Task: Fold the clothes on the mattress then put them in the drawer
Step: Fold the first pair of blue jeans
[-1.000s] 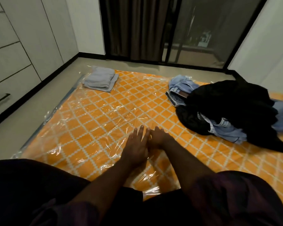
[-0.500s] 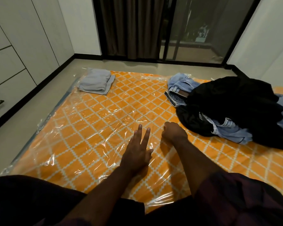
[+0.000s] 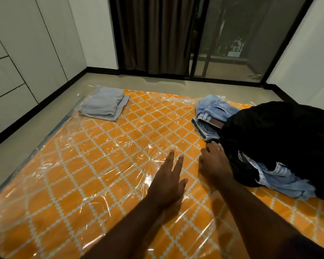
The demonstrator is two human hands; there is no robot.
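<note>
Right hand (image 3: 213, 162) is resting curled against the black garment (image 3: 279, 135) beyond it, grip unclear; left hand (image 3: 167, 182) is lying flat. Limp, light cloth probably: near edge suits pinching.

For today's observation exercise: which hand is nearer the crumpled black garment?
Right. The right hand is at the edge of the crumpled black garment; the left hand is apart, over the orange mattress.
</note>
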